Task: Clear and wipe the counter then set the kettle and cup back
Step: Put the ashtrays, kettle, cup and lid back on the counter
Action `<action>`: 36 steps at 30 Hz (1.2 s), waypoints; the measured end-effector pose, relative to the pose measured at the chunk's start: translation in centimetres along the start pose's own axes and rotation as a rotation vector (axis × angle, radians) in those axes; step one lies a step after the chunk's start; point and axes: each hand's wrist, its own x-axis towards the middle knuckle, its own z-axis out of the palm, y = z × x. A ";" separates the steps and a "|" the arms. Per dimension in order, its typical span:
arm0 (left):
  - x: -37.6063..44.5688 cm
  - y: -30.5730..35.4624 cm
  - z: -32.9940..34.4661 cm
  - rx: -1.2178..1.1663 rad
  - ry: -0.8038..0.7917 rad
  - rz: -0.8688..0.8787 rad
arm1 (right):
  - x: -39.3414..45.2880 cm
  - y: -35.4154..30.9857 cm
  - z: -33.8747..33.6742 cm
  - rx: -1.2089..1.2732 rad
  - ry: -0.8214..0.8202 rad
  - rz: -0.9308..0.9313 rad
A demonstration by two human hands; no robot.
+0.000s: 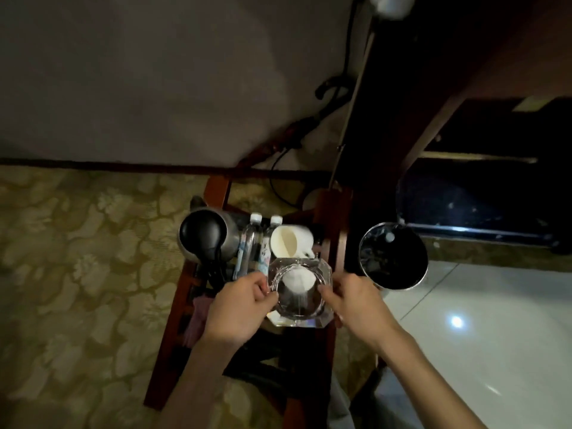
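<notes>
- Glass ashtray [299,292]: square, clear, thick-walled, with cut corners. You hold it level above the near part of the small wooden table [325,230], one side facing you. Something white shows through its bowl; you cannot tell what.
- Your left hand [240,308]: fingers curled round the ashtray's left edge, gripping it.
- Your right hand [356,301]: fingers curled on the ashtray's right edge, gripping it.
- Cup [291,241]: white, on the table just behind the ashtray, tipped so its open mouth faces up and toward you. Its handle cannot be made out clearly.
- Kettle [205,235]: steel body with a black lid, at the table's left edge, upright. Its black handle points toward you.
- Two water bottles [252,243]: clear plastic with white caps, upright side by side between kettle and cup. Dark characters run down the right bottle's label, too blurred to read.
- Bin [393,257]: round, shiny rim, dark inside, on the floor just right of the table.
- Cables [328,97]: black, hanging down the wall behind the table.
- Carpet [77,258]: patterned, gold-brown, left of the table.
</notes>
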 end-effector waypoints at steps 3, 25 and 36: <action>-2.8 6.1 -4.3 0.053 0.076 0.128 | -2.8 -2.6 -6.8 0.012 0.042 -0.083; -8.7 55.3 -14.3 0.137 0.188 0.612 | -16.4 -5.2 -53.7 0.145 0.506 -0.217; -3.0 63.3 -11.2 0.072 0.060 0.492 | -9.8 -1.6 -60.2 0.056 0.553 -0.033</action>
